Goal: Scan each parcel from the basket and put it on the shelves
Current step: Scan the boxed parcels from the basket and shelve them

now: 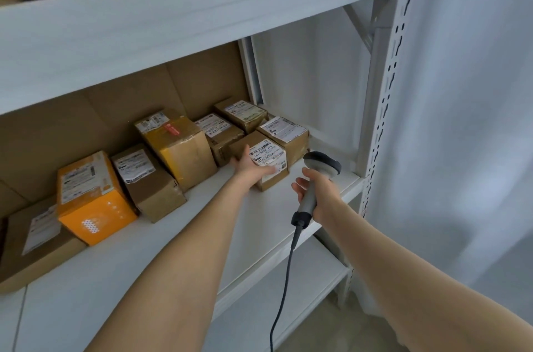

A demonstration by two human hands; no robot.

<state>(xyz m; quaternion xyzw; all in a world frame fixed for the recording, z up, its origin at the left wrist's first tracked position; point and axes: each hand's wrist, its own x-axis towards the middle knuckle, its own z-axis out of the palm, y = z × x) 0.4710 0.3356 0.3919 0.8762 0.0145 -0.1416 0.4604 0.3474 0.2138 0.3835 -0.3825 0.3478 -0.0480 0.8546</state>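
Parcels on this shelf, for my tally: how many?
8, left to right: flat box, orange box, brown box, yellow-taped box, middle box, back box, right box, front box under the left hand. Others maybe off-frame.

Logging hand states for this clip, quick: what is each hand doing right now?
Left hand: open, fingers laid against the small parcel on the shelf.
Right hand: grips the barcode scanner by its handle.

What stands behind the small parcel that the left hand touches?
Another labelled brown box sits directly behind the parcel that the left hand touches. The parcel covers part of its front.
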